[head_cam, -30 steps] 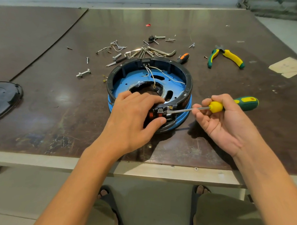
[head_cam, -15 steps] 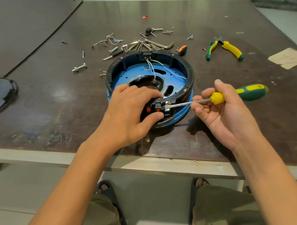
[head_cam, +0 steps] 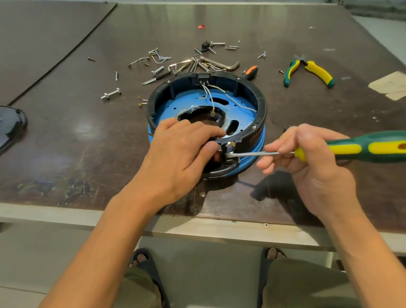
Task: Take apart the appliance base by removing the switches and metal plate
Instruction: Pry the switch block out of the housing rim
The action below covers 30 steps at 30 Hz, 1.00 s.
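Currently dark scuffed tabletop (head_cam: 58,136); loose screws (head_cam: 158,70), pliers (head_cam: 317,70) beyond fingers; left hand (head_cam: 181,153) grips appliance base (head_cam: 257,102), right hand (head_cam: 317,172) pinches screwdriver (head_cam: 372,147).

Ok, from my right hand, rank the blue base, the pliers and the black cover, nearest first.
1. The blue base, just left of the right hand.
2. The pliers, farther back, behind that hand.
3. The black cover, at the far left edge.

A dark, scuffed worktable (head_cam: 58,147) with a pale edge stands on grey floor (head_cam: 204,270).
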Motion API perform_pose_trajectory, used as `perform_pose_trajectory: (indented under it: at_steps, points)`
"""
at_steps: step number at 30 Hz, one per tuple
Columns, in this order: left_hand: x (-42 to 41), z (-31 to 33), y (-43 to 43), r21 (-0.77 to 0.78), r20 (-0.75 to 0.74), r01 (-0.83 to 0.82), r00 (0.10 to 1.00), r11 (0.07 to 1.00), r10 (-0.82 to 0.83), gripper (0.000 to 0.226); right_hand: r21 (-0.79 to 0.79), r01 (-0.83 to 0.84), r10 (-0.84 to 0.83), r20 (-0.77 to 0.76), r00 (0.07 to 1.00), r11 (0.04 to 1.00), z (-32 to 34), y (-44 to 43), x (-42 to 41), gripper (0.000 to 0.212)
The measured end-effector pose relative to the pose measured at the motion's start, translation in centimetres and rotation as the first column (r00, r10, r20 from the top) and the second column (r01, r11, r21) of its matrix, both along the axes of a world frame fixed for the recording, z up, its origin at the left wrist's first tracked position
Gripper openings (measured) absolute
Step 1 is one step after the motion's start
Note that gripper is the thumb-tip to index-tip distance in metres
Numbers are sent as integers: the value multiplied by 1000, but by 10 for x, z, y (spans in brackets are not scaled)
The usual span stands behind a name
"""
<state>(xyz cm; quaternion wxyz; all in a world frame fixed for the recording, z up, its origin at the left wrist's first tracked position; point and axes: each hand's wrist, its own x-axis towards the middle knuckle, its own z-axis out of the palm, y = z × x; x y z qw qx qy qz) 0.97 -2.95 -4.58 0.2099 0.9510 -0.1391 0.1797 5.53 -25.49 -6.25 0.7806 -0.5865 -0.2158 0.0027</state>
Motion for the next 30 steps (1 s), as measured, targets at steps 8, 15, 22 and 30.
perform_pose_trajectory:
  at_steps: [8, 15, 22, 30]
  points:
    - [-1, 0, -1, -5, -2, -5, 1000, 1000, 5, 41, 95, 54, -5, -450, 893, 994, 8, 7, 11, 53]
    - [0, 0, -1, -9, -4, -1, 1000, 1000, 1, 39, 105, -3, 31, -264, 964, 994, 6, 5, 11, 44]
    - [-1, 1, -2, -3, -9, -19, 1000, 1000, 19, 39, -55, -84, 87, 49, 995, 995, 5, -4, 3, 34]
    - [-1, 1, -3, -4, -7, -29, 1000, 1000, 29, 40, 104, 72, -10, -503, 864, 992, 6, 9, 12, 51]
